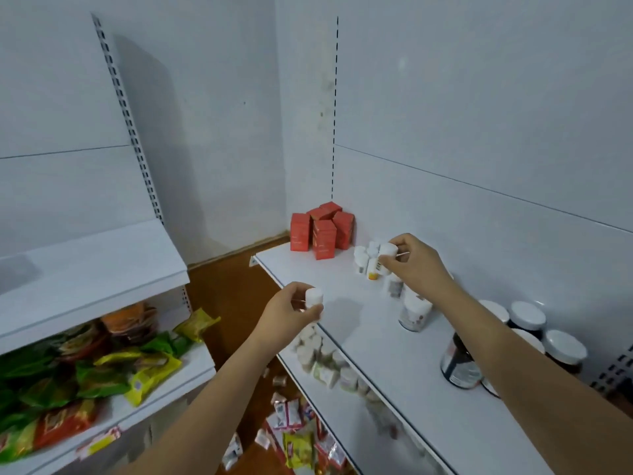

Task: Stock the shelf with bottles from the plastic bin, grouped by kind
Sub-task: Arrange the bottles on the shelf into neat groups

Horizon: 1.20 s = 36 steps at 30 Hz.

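My left hand grips a small white-capped bottle just off the front edge of the white shelf. My right hand holds another small white bottle over the shelf, right beside a cluster of the same small white bottles near the back wall. Under my right forearm stand a wider white-capped bottle and a dark bottle. The plastic bin is out of view.
Red boxes are stacked in the shelf's back corner. Dark jars with white lids stand at the right by the wall. The shelf below holds more small bottles. A left shelf unit carries snack packets.
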Each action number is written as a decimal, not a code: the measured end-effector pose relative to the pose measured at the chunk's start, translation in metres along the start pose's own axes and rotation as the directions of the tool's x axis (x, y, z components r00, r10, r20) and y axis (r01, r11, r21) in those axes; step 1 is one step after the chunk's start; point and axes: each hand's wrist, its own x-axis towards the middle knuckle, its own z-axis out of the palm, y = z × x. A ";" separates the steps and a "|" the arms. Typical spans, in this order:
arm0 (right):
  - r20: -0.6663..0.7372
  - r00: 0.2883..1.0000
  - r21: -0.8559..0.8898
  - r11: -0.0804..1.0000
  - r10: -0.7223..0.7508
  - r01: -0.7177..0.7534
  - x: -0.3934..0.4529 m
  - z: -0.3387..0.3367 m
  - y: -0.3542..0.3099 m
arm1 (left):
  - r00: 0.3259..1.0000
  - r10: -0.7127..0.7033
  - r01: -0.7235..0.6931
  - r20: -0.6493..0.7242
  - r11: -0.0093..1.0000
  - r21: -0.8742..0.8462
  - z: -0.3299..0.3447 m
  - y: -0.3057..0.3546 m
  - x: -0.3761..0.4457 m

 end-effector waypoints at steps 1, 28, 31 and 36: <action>-0.019 1.000 -0.015 1.000 0.020 -0.020 0.009 0.006 -0.001 | 1.000 0.005 -0.005 0.027 1.000 0.002 -0.007 -0.005 0.015; -0.295 0.946 -0.212 0.956 0.135 -0.203 0.081 0.176 0.105 | 0.877 0.330 -0.345 0.349 0.938 -0.021 0.074 -0.077 0.269; -0.334 0.930 -0.180 0.958 0.153 -0.222 0.085 0.179 0.107 | 0.843 0.367 -0.392 0.392 0.920 -0.018 0.082 -0.081 0.279; -0.350 0.920 -0.225 0.937 0.176 -0.265 0.080 0.179 0.096 | 0.800 0.445 -0.491 0.403 0.871 0.015 0.075 -0.083 0.275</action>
